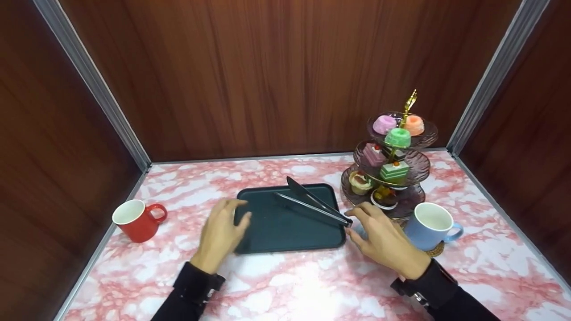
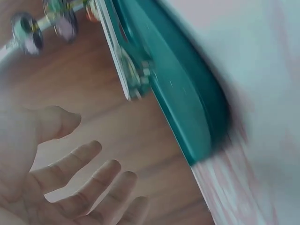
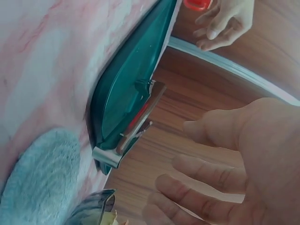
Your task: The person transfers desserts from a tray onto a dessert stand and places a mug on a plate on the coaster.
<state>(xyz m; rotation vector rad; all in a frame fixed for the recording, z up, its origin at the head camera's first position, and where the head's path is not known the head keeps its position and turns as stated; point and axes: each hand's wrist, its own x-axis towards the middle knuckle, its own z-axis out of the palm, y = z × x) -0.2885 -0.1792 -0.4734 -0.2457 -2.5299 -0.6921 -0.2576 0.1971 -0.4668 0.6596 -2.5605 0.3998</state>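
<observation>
A dark green rectangular tray (image 1: 276, 232) lies on the table between the two hands. Metal tongs (image 1: 312, 207) rest across its right half, arms spread, with the joined end at the right rim. My left hand (image 1: 221, 232) hovers by the tray's left edge, thumb and fingers apart with nothing between them. Close to the joined end of the tongs is my right hand (image 1: 381, 236); the right wrist view shows its spread fingers (image 3: 187, 192) apart from the tongs. Below the right hand lies a round light-blue coaster (image 3: 47, 178), mostly hidden by that hand in the head view.
A red mug (image 1: 140, 226) stands at the left. At the right, a blue mug (image 1: 424, 236) sits on a woven coaster (image 1: 435, 249). Behind it rises a three-tier stand (image 1: 419, 167) bearing several small cakes (image 1: 395, 171). Wood-look panels (image 1: 267, 80) enclose the table.
</observation>
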